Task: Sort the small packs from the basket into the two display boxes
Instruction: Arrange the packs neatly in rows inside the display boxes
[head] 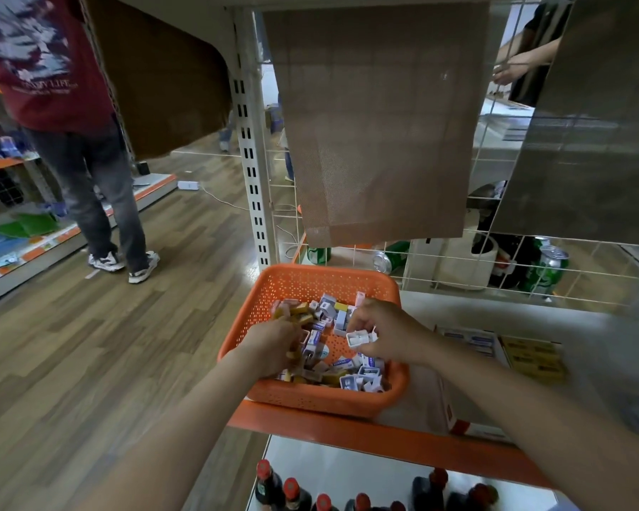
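One orange basket (325, 270), two display boxes (501, 349), two hands (273, 344), packs (327, 306) too many to count.

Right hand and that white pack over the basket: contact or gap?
Touching. The head view shows the right hand gripping the white pack in its curled fingers, above the orange basket.

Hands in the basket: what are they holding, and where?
The right hand pinches a white pack by one end. The left hand grips yellow packs, hold mostly hidden.
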